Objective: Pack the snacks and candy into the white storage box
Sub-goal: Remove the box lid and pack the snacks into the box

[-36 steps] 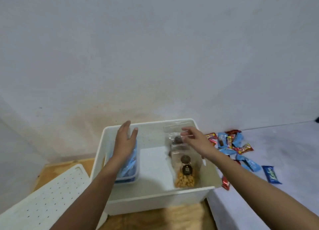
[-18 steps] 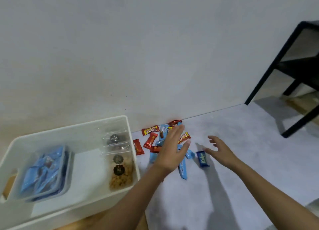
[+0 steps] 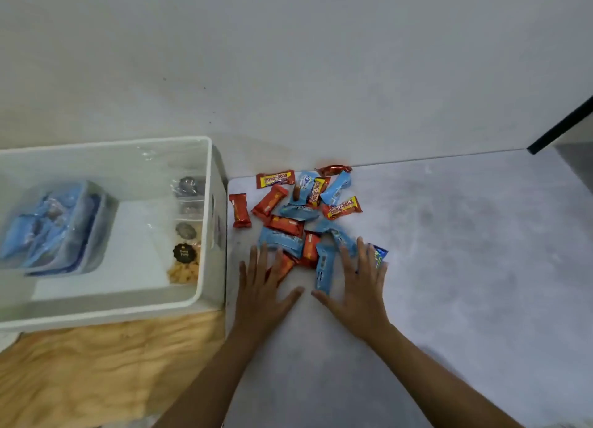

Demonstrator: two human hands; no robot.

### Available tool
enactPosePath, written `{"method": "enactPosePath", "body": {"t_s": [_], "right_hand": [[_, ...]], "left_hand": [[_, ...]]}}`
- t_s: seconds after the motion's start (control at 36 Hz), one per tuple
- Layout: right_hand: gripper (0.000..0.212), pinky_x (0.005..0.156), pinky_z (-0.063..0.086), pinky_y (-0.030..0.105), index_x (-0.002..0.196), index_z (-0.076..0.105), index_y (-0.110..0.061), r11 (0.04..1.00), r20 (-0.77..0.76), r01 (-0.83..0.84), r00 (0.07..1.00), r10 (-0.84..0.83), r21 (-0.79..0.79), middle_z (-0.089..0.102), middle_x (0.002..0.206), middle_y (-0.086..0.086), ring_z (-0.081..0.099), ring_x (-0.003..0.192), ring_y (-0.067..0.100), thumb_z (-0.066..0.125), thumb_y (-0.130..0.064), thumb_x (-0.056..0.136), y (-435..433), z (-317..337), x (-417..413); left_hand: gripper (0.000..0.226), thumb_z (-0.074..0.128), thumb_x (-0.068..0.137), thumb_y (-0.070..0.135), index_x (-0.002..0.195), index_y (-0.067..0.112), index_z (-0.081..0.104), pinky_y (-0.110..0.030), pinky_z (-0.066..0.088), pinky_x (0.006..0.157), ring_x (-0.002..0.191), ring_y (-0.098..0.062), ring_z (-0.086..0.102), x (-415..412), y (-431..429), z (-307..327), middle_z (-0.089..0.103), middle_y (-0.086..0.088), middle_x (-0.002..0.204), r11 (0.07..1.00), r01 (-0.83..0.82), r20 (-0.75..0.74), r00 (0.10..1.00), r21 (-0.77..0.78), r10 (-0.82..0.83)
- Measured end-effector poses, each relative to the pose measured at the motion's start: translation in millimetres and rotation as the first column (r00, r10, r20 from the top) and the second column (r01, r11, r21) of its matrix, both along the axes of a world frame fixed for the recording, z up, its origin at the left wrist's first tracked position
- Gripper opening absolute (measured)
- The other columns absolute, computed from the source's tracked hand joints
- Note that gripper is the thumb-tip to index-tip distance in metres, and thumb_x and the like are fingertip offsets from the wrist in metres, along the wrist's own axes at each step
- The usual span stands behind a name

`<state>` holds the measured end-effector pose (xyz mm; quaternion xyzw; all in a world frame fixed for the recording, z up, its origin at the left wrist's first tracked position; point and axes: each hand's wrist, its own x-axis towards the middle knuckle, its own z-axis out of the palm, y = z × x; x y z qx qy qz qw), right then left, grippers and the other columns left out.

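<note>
A loose pile of wrapped candy (image 3: 305, 215), in red, light blue and yellow-labelled wrappers, lay on the grey surface (image 3: 465, 267) close to the wall (image 3: 288, 58), just right of the white storage box (image 3: 205, 222). One red bar (image 3: 239, 211) lay apart at the pile's left edge, nearest the box wall. A dark blue packet (image 3: 378, 254) lay at the pile's right edge.

The left hand (image 3: 261, 291) rested palm down at the near left side of the pile, fingers spread, its fingertips over a red wrapper (image 3: 284, 267). The right hand (image 3: 359, 286) rested palm down at the near right side, fingers spread across light blue wrappers and touching the dark blue packet. Neither grip had closed on anything; both hands were flat and released, thumbs pointing toward each other.

The storage box stood to the left, partly on the grey surface's edge and partly over a wooden board (image 3: 106, 370). Inside it, against the left side, sat a clear tub of blue packets (image 3: 54, 228). Along its right wall lay clear bags of cookies and snacks (image 3: 187, 231), one carrying a round dark label. The middle of the box floor was bare. A dark bar (image 3: 564, 125) crossed the upper right corner.
</note>
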<state>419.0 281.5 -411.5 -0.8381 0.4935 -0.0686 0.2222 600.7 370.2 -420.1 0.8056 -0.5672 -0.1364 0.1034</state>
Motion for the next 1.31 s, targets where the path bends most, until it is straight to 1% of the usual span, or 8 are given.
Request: {"method": "enactPosePath", "body": {"t_s": [0.08, 0.19, 0.36, 0.64, 0.83, 0.97, 1.17, 1.31], "right_hand": [[0.096, 0.112, 0.002, 0.058, 0.148, 0.009, -0.031, 1.000, 0.034, 0.003, 0.999, -0.002, -0.012, -0.003, 0.158, 0.007, -0.006, 0.146, 0.031, 0.026, -0.087, 0.071, -17.1, -8.2, 6.8], [0.094, 0.112, 0.001, 0.061, 0.147, 0.007, -0.031, 0.997, 0.080, -0.027, 0.996, 0.033, -0.073, 0.000, 0.158, 0.008, -0.003, 0.145, 0.036, 0.030, -0.084, 0.073, -43.9, -16.1, 15.4], [0.100, 0.112, -0.001, 0.059, 0.148, 0.006, -0.031, 0.992, 0.103, -0.024, 0.994, 0.037, -0.122, -0.004, 0.158, 0.009, -0.008, 0.145, 0.034, 0.041, -0.083, 0.070, -82.2, -20.7, 34.2], [0.100, 0.111, 0.014, 0.062, 0.148, 0.017, -0.030, 0.981, 0.085, -0.062, 0.993, 0.079, -0.184, 0.004, 0.157, 0.010, 0.001, 0.145, 0.036, 0.035, -0.087, 0.067, -139.4, -24.0, 57.2], [0.100, 0.109, 0.019, 0.061, 0.146, 0.023, -0.031, 0.972, 0.040, -0.094, 0.994, 0.104, -0.216, 0.013, 0.156, 0.010, 0.009, 0.144, 0.035, 0.032, -0.089, 0.065, -159.3, -23.7, 64.8], [0.100, 0.109, 0.020, 0.062, 0.146, 0.024, -0.031, 0.972, 0.040, -0.090, 0.994, 0.101, -0.215, 0.015, 0.156, 0.011, 0.009, 0.144, 0.036, 0.031, -0.090, 0.065, -164.5, -23.4, 68.1], [0.101, 0.110, 0.016, 0.062, 0.146, 0.021, -0.030, 0.971, 0.052, -0.090, 0.993, 0.104, -0.222, 0.013, 0.157, 0.012, 0.007, 0.144, 0.037, 0.038, -0.087, 0.065, -165.0, -25.1, 69.0], [0.101, 0.110, 0.013, 0.062, 0.144, 0.029, -0.029, 0.972, 0.072, -0.083, 0.992, 0.101, -0.220, 0.020, 0.154, 0.014, 0.009, 0.143, 0.038, 0.035, -0.089, 0.063, -171.6, -23.0, 71.5]], "left_hand": [[0.081, 0.021, 0.085, 0.073, 0.149, 0.025, 0.008, -0.041, -0.011, 0.116, 0.145, -0.022, -0.012, 11.0, -14.0, -6.8, -0.012, 0.000, 0.158, 0.999, 0.031, 0.040, 0.999, -0.026, -0.030], [0.085, 0.025, 0.081, 0.077, 0.148, 0.029, 0.008, -0.047, -0.008, 0.116, 0.145, -0.029, -0.005, 24.0, -36.5, -12.5, -0.003, -0.005, 0.157, 0.999, 0.008, 0.045, 0.999, -0.039, -0.007], [0.090, 0.024, 0.076, 0.082, 0.146, 0.036, -0.007, -0.051, -0.009, 0.113, 0.143, -0.024, -0.019, 36.0, -70.2, -12.5, -0.015, -0.005, 0.156, 0.991, -0.087, -0.003, 0.996, -0.099, 0.087], [0.089, 0.017, 0.072, 0.086, 0.147, 0.039, 0.002, -0.053, 0.001, 0.113, 0.144, -0.020, -0.018, 56.3, -110.3, -11.9, -0.014, 0.001, 0.157, 0.981, -0.159, -0.020, 0.987, -0.108, 0.158], [0.091, 0.013, 0.070, 0.088, 0.146, 0.039, -0.002, -0.052, -0.013, 0.112, 0.140, -0.010, -0.026, 63.7, -131.1, -11.2, -0.008, -0.002, 0.158, 0.964, -0.205, -0.034, 0.979, -0.170, 0.202], [0.092, 0.017, 0.069, 0.088, 0.146, 0.039, 0.005, -0.057, -0.016, 0.110, 0.145, -0.025, -0.011, 68.0, -140.9, -10.3, 0.000, -0.006, 0.158, 0.958, -0.229, -0.018, 0.973, -0.172, 0.230], [0.097, 0.041, 0.065, 0.083, 0.146, 0.038, 0.010, -0.051, 0.016, 0.113, 0.144, -0.029, 0.008, 70.6, -151.3, -12.3, 0.006, -0.011, 0.156, 0.936, -0.278, -0.070, 0.960, -0.216, 0.270], [0.098, 0.030, 0.063, 0.089, 0.146, 0.042, 0.004, -0.054, -0.012, 0.109, 0.145, -0.030, -0.004, 71.2, -149.2, -11.6, 0.001, -0.007, 0.158, 0.941, -0.276, 0.051, 0.955, -0.196, 0.291]]}}
